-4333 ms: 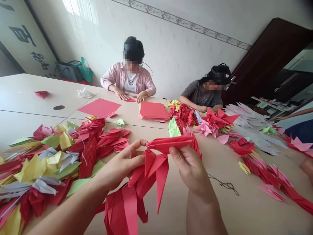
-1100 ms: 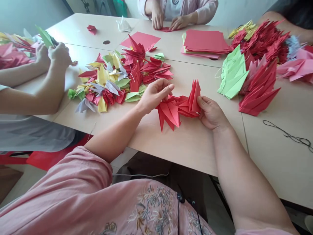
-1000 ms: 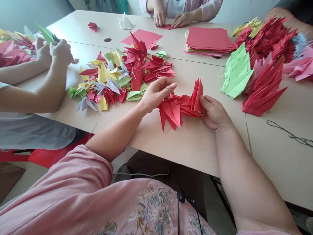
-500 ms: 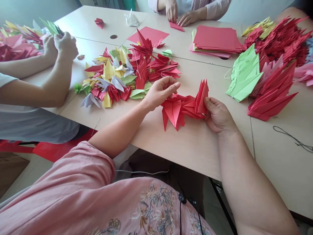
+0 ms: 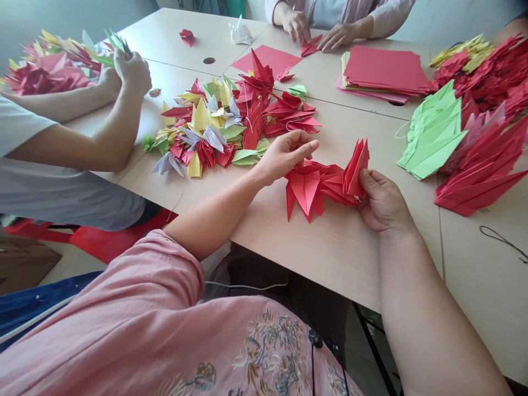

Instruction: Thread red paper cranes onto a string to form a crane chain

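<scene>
A strand of red folded-paper pieces [image 5: 304,188] lies across the table edge in front of me. My right hand [image 5: 381,201] pinches its right end, thumb against an upright bundle of red points [image 5: 358,168]. A bit of white string shows at the base of that bundle. Over the strand's left end is my left hand [image 5: 289,157], thumb and fingertips brought together in a pinch. Whatever is between those fingertips is too small or hidden to make out. Just beyond my left hand lies a heap of red, yellow, green and lilac folded-paper pieces [image 5: 202,125].
Light-green folded pieces [image 5: 431,132] and red ones [image 5: 478,179] stand at right, near a black cord [image 5: 501,236]. Stacked paper sheets [image 5: 383,69] lie farther back. One co-worker's hands [image 5: 134,71] hold green pieces at left; another's hands [image 5: 313,36] work red paper opposite.
My view has turned slightly left, so everything sits farther right. Both my hands keep nearly the same hold. The co-worker opposite has shifted the red paper under their fingers.
</scene>
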Motion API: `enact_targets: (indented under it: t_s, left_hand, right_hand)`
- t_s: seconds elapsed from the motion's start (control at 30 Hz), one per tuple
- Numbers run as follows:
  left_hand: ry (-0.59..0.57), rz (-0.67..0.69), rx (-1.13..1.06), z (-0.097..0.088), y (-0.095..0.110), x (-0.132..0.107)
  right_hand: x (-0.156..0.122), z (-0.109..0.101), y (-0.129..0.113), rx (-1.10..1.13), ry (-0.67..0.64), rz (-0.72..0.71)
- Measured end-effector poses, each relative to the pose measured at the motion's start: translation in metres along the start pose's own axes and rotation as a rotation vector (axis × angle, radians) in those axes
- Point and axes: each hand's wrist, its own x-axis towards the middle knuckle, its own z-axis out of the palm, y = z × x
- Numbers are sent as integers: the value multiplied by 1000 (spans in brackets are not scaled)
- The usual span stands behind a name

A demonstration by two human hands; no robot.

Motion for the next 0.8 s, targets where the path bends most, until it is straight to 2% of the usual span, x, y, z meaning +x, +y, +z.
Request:
enact_targets:
  t_s: [0.3, 0.8]
  left_hand:
    - [-2, -19, 4, -2, -4, 2]
    - [2, -41, -1, 0, -1, 1]
  right_hand:
    - [-2, 4, -4, 17, 26, 28]
    - [-9, -1, 2, 35, 86, -26]
